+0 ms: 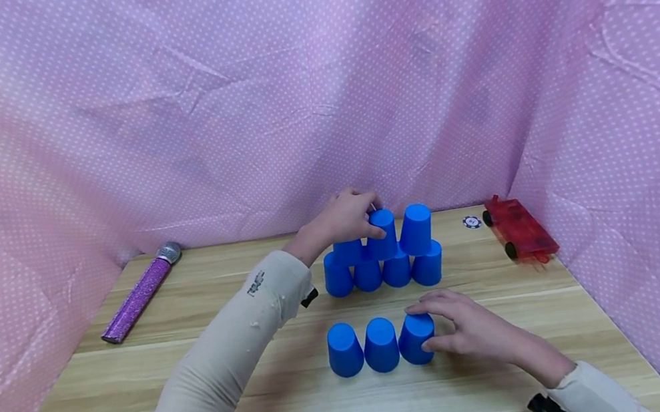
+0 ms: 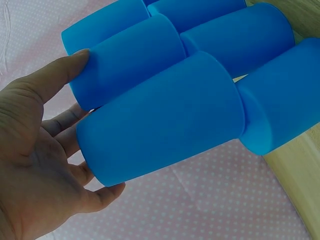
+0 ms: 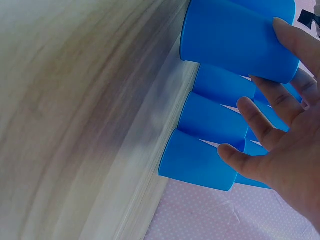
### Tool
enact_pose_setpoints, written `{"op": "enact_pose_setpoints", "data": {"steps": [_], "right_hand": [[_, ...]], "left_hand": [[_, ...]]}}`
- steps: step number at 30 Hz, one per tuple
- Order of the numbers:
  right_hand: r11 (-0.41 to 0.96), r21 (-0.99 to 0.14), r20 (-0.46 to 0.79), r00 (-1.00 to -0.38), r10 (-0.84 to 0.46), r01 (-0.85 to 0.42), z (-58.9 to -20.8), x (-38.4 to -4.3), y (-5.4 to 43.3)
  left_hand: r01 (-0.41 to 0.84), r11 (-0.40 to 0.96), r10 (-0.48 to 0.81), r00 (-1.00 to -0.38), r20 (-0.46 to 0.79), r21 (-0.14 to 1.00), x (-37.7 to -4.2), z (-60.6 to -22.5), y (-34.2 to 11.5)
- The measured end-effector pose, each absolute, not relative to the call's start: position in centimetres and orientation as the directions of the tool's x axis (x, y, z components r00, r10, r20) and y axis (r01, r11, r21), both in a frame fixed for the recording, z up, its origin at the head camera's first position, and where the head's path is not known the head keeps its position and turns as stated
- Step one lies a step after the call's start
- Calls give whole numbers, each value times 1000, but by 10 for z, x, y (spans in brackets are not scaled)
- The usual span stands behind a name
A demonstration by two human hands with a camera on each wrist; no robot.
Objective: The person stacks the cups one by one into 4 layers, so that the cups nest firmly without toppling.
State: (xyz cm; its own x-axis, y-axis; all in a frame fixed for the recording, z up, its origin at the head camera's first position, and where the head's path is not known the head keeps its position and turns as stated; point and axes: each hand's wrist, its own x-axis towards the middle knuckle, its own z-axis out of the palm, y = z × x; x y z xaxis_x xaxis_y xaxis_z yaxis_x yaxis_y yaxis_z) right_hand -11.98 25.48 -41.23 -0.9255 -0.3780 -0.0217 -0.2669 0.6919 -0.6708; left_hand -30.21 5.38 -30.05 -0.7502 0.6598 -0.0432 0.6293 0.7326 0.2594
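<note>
Upside-down blue cups stand in a two-tier stack at the back, with several in the bottom row [image 1: 367, 274] and three above. My left hand [image 1: 346, 218] grips the upper tier's middle cup [image 1: 383, 240], the thumb on its near side. In the left wrist view that thumb [image 2: 65, 70] presses near the cup's closed end, and the upper tier's left cup [image 2: 165, 120] lies in front of the other fingers. Nearer me, three more cups stand in a row. My right hand [image 1: 469, 325] holds the rightmost cup [image 1: 415, 341] between thumb and fingers; its other fingers are spread.
A purple glittery microphone [image 1: 140, 296] lies on the left of the wooden table [image 1: 290, 398]. At the back right are a poker chip [image 1: 472, 222] and a red toy car [image 1: 520, 229]. Pink dotted cloth [image 1: 271, 105] hangs around the table's back and sides.
</note>
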Motion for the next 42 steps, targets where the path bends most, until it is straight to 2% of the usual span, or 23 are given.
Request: {"op": "enact_pose_setpoints", "data": {"steps": [9,17,19,22,25,29,33,42], "right_hand": [[695,-666,-17,-926,-377,-271,-412,-120,254],[694,-660,-9,-921,-389,-287,-413,-120,254],[694,-659,-9,-919,-393,-290,-413,-121,254],[696,-659,-13,-920,-391,-286,-412,-121,254],[698,-664,-23,-926,-377,-267,-410,-121,253],[706,-660,-30,-930,-365,-256,-410,-120,253],[710,-644,-17,-924,-383,-283,-411,-120,254],[714,-635,-5,-923,-384,-294,-409,-123,254]], "left_hand": [[645,723,671,-741,-28,248,-299,-294,51],[753,628,724,-658,208,195,-270,-269,23],[764,610,729,-645,229,209,-257,-264,11],[767,584,749,-635,189,264,-237,-260,-9],[756,557,783,-617,87,345,-221,-267,-30],[711,570,798,-598,-72,412,-207,-299,-55],[639,611,772,-610,-176,467,-199,-337,-75],[518,620,715,-683,-151,590,-191,-389,-87]]}}
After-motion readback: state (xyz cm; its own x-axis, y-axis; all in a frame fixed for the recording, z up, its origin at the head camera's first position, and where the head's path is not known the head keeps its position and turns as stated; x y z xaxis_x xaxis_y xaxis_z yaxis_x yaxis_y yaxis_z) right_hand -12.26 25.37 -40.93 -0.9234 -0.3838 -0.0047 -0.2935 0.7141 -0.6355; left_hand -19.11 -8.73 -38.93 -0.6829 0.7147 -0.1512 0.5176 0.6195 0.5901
